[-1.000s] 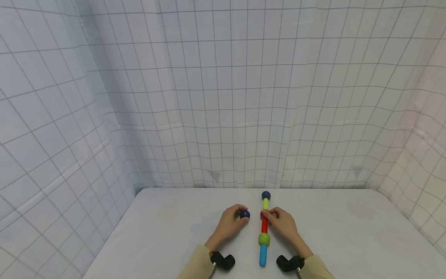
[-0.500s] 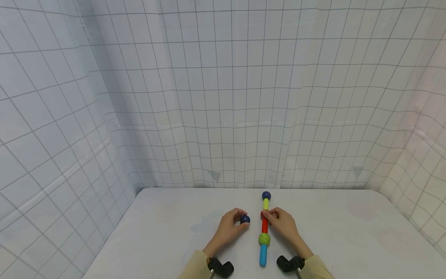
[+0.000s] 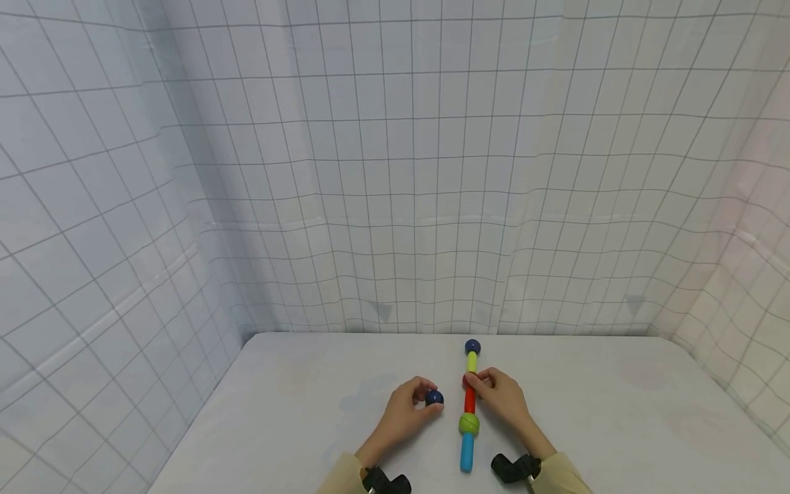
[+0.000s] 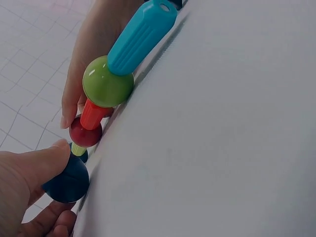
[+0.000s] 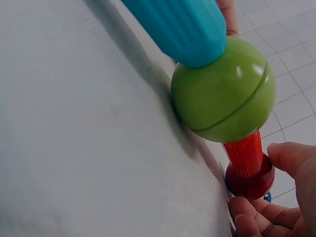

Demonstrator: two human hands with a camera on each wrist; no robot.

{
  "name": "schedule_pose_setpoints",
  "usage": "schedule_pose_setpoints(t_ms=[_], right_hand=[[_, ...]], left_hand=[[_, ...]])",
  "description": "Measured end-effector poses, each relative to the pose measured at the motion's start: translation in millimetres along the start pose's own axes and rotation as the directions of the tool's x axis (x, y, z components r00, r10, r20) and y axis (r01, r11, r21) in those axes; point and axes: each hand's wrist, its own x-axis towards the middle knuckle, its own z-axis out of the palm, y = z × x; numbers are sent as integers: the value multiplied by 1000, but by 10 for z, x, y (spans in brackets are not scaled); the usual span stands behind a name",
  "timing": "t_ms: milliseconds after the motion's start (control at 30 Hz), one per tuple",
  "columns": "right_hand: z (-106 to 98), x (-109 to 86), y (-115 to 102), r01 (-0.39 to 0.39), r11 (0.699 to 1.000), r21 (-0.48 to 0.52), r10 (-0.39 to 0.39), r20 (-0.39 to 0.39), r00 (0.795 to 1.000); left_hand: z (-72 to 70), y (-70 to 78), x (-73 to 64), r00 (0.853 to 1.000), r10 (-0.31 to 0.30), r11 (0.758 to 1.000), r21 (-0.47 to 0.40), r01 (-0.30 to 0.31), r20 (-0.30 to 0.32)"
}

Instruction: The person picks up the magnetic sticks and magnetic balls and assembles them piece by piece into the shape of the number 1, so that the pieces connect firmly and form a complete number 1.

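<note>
My left hand (image 3: pixel 402 415) pinches a loose dark blue ball (image 3: pixel 435 398) between thumb and fingers. In the left wrist view, the thumb (image 4: pixel 44 165) lies on the near side of that ball. To its right lies a straight chain of rods and balls. From the near end it runs: light blue rod (image 3: pixel 467 453), green ball (image 3: pixel 469 423), red rod (image 3: pixel 470 401), red ball (image 5: pixel 251 183), yellow-green rod (image 3: pixel 472 361), and a second dark blue ball (image 3: pixel 472 347). My right hand (image 3: pixel 505 400) grips the red ball from the right, its fingers partly covering it.
The chain lies on a white table (image 3: pixel 296 405). White sheeting with a grid of dark lines (image 3: pixel 410 206) rises behind the table and along both sides. A black wrist camera (image 3: pixel 517 468) sits on the right wrist, another on the left.
My left hand has drawn back toward the near edge of the table, carrying the dark blue ball with it. The right hand and the chain stay almost where they were.
</note>
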Motion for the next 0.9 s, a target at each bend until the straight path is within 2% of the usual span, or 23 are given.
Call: schedule_pose_setpoints(t_ms=[233, 533, 900], right_hand=[[-11, -24, -13, 3, 1000, 25, -3, 9, 1000], [-52, -73, -34, -20, 999, 35, 20, 4, 1000], [-158, -217, -16, -58, 997, 53, 56, 46, 997]], left_hand=[[-19, 14, -64, 1000, -9, 1000, -15, 9, 3], [-34, -1, -116, 1000, 21, 999, -29, -20, 8], [-43, 31, -144, 999, -21, 999, -38, 22, 25]])
